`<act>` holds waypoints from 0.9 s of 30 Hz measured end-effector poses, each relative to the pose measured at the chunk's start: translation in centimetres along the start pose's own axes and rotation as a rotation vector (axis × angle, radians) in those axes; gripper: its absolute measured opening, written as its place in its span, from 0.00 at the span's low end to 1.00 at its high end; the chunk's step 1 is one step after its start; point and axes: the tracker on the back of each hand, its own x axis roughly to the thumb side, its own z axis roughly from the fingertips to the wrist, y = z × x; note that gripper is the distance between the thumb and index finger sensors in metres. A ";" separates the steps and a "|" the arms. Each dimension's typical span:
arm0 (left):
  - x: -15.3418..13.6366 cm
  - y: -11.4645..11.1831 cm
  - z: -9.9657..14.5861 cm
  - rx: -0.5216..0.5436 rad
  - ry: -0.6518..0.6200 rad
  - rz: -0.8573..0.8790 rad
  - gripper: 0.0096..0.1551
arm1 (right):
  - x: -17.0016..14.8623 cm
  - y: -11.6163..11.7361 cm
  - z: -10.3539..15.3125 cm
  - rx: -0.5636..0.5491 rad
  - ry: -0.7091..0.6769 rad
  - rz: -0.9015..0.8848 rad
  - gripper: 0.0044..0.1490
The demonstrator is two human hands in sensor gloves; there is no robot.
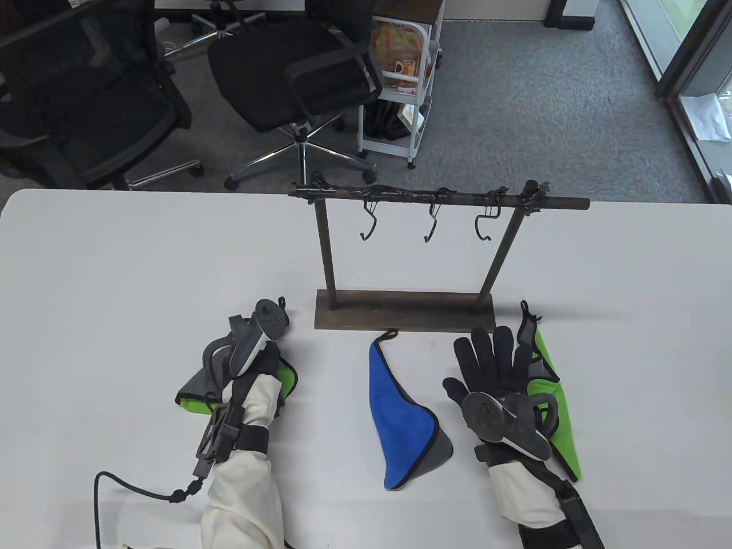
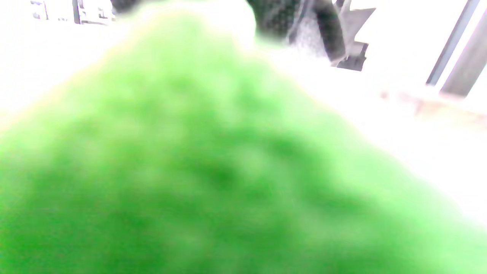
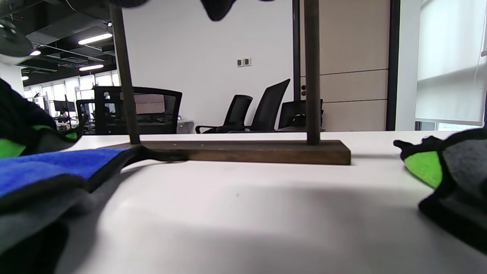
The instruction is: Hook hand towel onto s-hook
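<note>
Green fleece of the left green-and-grey hand towel point(image 2: 213, 171) fills the left wrist view as a blur, right against the lens. No brand, label or writing can be read on anything.

Largest is the white table point(image 1: 114, 274). At its 12 o'clock stands the dark wooden rack point(image 1: 404, 311), three black metal s-hooks point(image 1: 433, 220) hanging bare from its crossbar. At 6 o'clock from the rack lies the blue-and-grey hand towel point(image 1: 400, 409), its loop touching the base. At 4 o'clock lies the right green-and-grey hand towel point(image 1: 552, 394).

The right hand point(image 1: 494, 377) lies palm down, fingers spread flat, over that towel's left edge, gripping nothing. The left hand point(image 1: 251, 366), at 8 o'clock, rests on its towel; its fingers are hidden under the tracker, so I cannot tell their grip.
</note>
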 end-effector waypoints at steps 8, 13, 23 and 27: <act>-0.3 2.5 1.7 0.113 -0.144 0.340 0.27 | 0.0 0.1 0.0 0.013 -0.003 -0.002 0.43; 0.4 4.5 3.1 0.151 -0.259 0.538 0.26 | 0.0 0.1 0.0 0.019 -0.004 -0.005 0.43; 3.5 8.4 5.8 0.128 -0.472 0.933 0.24 | -0.1 0.2 -0.1 0.029 -0.004 -0.015 0.43; 4.6 9.1 6.5 0.060 -0.536 1.084 0.24 | -0.1 0.2 -0.1 0.029 -0.004 -0.020 0.43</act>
